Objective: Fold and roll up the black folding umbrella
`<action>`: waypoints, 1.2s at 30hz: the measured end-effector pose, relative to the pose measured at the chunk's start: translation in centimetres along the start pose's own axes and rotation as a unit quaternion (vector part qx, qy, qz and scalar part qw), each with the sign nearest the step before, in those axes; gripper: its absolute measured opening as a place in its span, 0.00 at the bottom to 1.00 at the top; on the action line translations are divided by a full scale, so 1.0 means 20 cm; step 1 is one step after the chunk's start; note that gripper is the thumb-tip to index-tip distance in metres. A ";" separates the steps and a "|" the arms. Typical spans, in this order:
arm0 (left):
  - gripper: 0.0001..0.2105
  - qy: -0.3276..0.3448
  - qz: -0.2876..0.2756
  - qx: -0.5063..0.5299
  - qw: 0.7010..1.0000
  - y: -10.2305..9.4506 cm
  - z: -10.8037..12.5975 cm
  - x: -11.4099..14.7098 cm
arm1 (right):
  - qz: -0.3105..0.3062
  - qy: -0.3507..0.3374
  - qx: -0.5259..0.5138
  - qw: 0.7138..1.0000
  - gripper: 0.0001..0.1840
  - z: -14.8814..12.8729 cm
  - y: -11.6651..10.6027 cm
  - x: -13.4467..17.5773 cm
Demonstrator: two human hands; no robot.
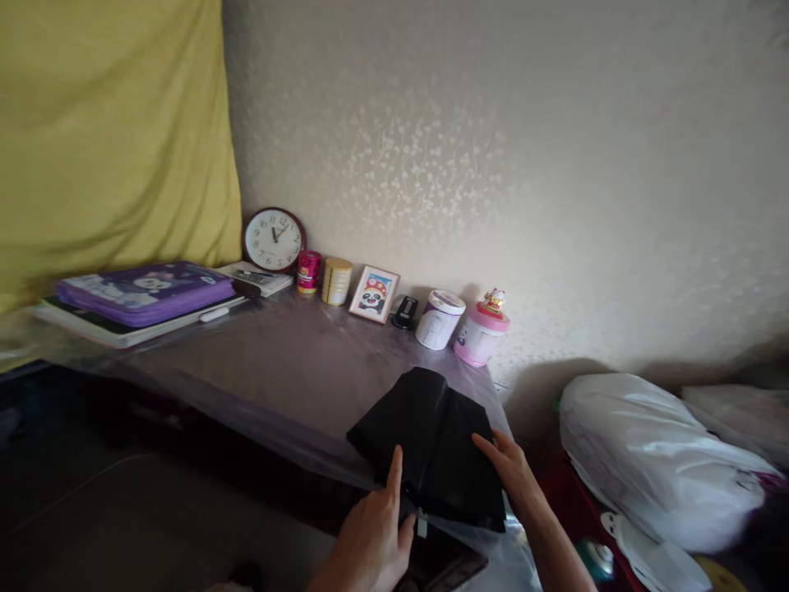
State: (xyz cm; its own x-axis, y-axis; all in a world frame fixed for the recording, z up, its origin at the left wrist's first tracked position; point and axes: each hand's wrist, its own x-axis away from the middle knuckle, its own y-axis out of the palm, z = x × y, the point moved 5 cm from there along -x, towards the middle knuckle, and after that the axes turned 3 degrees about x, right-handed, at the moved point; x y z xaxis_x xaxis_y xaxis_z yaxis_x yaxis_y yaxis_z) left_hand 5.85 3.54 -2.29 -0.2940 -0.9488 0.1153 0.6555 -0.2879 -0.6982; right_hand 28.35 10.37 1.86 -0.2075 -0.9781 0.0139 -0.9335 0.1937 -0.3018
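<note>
A black umbrella (431, 436), loosely folded with its dark fabric panels spread out, lies over the near right corner of the table. My left hand (379, 530) is at its near end, index finger stretched along the fabric and thumb bent in by a small pale tab; the other fingers are mostly hidden, curled beneath. On the right edge of the fabric, my right hand (506, 464) grips with its fingertips on top, its thumb out of sight. Below the umbrella, a dark flat object (453, 559) shows in part.
Along the wall on the table (277, 353) stand a clock (274, 239), a pink can (308, 272), a yellow tin (337, 281), a panda picture (374, 293), a white tub (440, 321) and a pink tub (481, 335). A purple case (148, 292) lies left; white bags (653, 444) sit right.
</note>
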 end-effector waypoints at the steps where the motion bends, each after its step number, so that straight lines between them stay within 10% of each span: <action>1: 0.35 -0.001 -0.001 0.002 1.000 0.00 0.00 0.00 | -0.019 0.008 -0.035 0.999 0.25 -0.02 0.02 0.01; 13: 0.35 -0.001 -0.002 0.008 1.000 0.00 -0.02 -0.01 | -0.086 -0.033 -0.163 0.982 0.16 -0.34 0.32 -0.05; 22: 0.35 0.004 -0.011 0.015 1.000 -0.03 -0.02 -0.01 | -0.068 -0.032 -0.152 0.986 0.20 -0.29 0.52 -0.15; 31: 0.32 0.012 -0.006 0.027 1.000 -0.02 -0.01 -0.01 | -0.043 -0.034 -0.088 0.995 0.22 -0.22 0.52 -0.22; 36: 0.29 0.009 -0.008 0.015 1.000 -0.02 -0.02 -0.01 | -0.024 -0.187 -0.017 0.982 0.18 -0.24 0.43 -0.25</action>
State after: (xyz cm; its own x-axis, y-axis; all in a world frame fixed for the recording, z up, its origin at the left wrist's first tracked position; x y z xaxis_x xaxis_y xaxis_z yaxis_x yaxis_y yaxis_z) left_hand 5.40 3.87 -2.27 -0.3166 -0.9419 0.1123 0.6716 -0.3062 -0.6747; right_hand 19.85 17.23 3.76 -0.0481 -0.9445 -0.3249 -0.9500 0.1437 -0.2772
